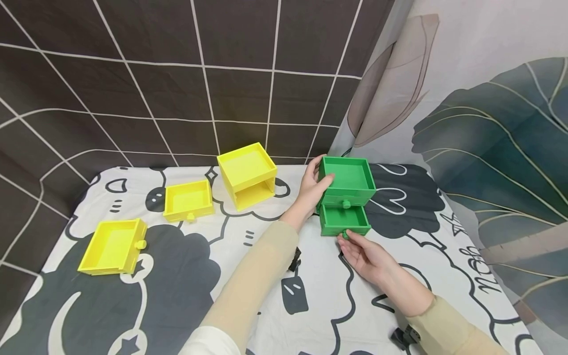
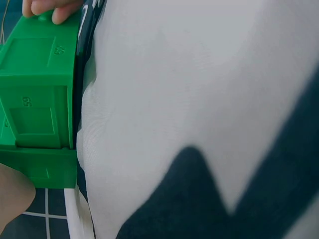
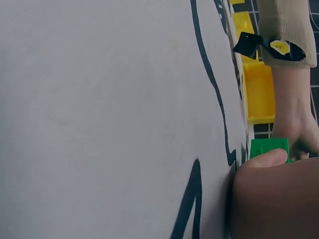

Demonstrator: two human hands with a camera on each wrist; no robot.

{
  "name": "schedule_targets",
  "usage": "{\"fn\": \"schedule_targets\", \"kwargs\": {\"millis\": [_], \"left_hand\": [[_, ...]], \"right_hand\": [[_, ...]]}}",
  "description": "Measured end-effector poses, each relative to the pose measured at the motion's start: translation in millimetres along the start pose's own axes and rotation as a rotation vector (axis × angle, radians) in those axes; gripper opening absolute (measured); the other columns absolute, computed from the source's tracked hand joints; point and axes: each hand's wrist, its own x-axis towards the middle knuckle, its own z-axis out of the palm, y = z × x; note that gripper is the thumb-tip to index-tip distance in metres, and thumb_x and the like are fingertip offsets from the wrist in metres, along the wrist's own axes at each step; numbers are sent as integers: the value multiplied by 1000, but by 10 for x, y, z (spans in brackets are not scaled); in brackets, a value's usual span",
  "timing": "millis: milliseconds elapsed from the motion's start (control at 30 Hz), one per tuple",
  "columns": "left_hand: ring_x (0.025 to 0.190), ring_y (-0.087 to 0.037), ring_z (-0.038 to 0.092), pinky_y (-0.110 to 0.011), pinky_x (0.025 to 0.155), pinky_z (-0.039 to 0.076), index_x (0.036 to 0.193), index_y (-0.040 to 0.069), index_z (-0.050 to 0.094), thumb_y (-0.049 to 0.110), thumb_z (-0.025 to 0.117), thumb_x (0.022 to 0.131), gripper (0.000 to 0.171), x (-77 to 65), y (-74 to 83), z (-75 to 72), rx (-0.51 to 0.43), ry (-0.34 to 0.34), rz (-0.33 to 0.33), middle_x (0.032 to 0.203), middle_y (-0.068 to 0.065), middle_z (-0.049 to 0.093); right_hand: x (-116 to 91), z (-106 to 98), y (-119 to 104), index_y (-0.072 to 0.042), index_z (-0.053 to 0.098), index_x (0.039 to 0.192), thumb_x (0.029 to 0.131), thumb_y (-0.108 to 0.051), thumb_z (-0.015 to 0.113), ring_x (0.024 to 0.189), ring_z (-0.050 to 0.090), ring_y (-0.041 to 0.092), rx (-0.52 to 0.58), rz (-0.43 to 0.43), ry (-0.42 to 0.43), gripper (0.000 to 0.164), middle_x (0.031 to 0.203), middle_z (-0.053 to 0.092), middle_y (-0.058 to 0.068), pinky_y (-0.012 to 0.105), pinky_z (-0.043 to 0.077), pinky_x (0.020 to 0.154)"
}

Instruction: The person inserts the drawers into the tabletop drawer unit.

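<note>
A small green cabinet with two drawers stands on the patterned cloth. My left hand grips its left side, with the thumb over the top rim and the other fingers partly hidden behind. The lower green drawer sticks out toward me, and its inside holds nothing. At its front, my right hand pinches the round knob between thumb and fingers. Above it, the upper drawer's knob sits close to the cabinet front. The left wrist view shows the right fingers at the drawer's knob end.
Left of the green cabinet stands a yellow cabinet shell with an open front. Two loose yellow drawers lie farther left, a nearer one and a farther one. A dark gridded cloth hangs behind the table.
</note>
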Motion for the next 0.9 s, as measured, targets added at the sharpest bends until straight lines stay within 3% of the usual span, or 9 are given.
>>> {"fn": "schedule_targets", "kwargs": {"millis": [367, 900], "left_hand": [[153, -27, 45, -42, 128, 40, 164, 12, 36, 6, 60, 102, 67, -22, 32, 4, 1, -2, -3, 162, -12, 46], [151, -24, 47, -41, 125, 43, 163, 16, 38, 6, 60, 102, 65, -16, 27, -1, 9, -2, -18, 162, -9, 47]], "right_hand": [[64, 64, -42, -9, 71, 99, 113, -12, 49, 93, 79, 10, 32, -16, 45, 27, 96, 80, 5, 20, 61, 98], [223, 178, -220, -3, 69, 98, 113, -11, 46, 90, 79, 15, 80, 8, 9, 29, 94, 79, 11, 23, 63, 94]]}}
